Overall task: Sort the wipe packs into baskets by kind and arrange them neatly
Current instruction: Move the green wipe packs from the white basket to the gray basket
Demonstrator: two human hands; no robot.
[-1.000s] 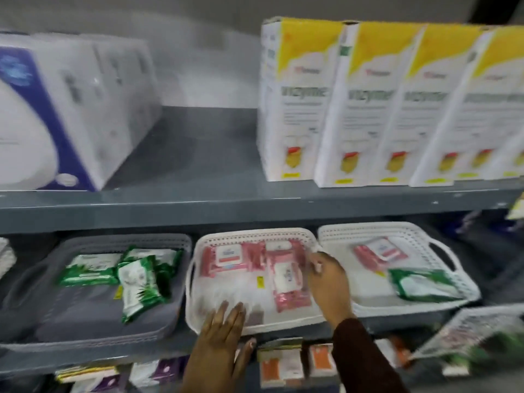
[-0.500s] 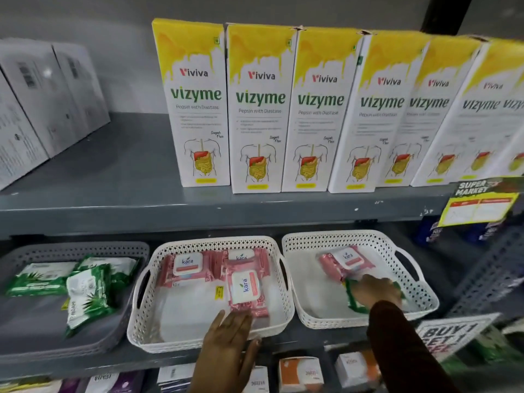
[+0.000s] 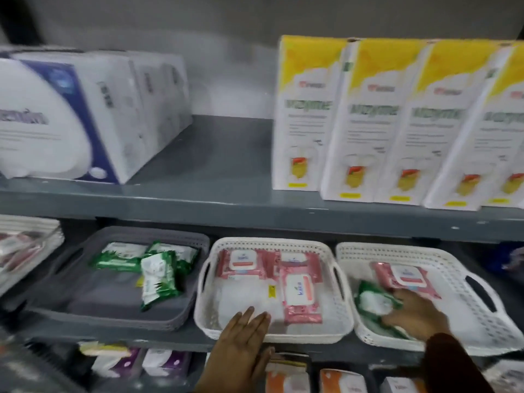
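Note:
Three baskets stand side by side on the middle shelf. The grey basket (image 3: 119,319) at the left holds green wipe packs (image 3: 158,276). In the middle white basket (image 3: 272,336) lie pink wipe packs (image 3: 299,287). The right white basket (image 3: 487,316) has one pink pack (image 3: 405,276) and a green pack (image 3: 371,300) at its left side. My right hand (image 3: 411,312) grips that green pack, which is slightly lifted. My left hand (image 3: 243,344) lies flat, fingers together, on the front rim of the middle basket.
On the upper shelf (image 3: 226,205) above stand yellow-and-white cartons (image 3: 365,120) at the right and white-and-blue boxes (image 3: 71,117) at the left. A tray of packs (image 3: 25,248) sits at the far left. More small packs (image 3: 340,381) fill the lower shelf.
My right hand has closed on the green pack in the right basket and drawn it leftward. The view swung left. My left hand stays on the middle basket's rim.

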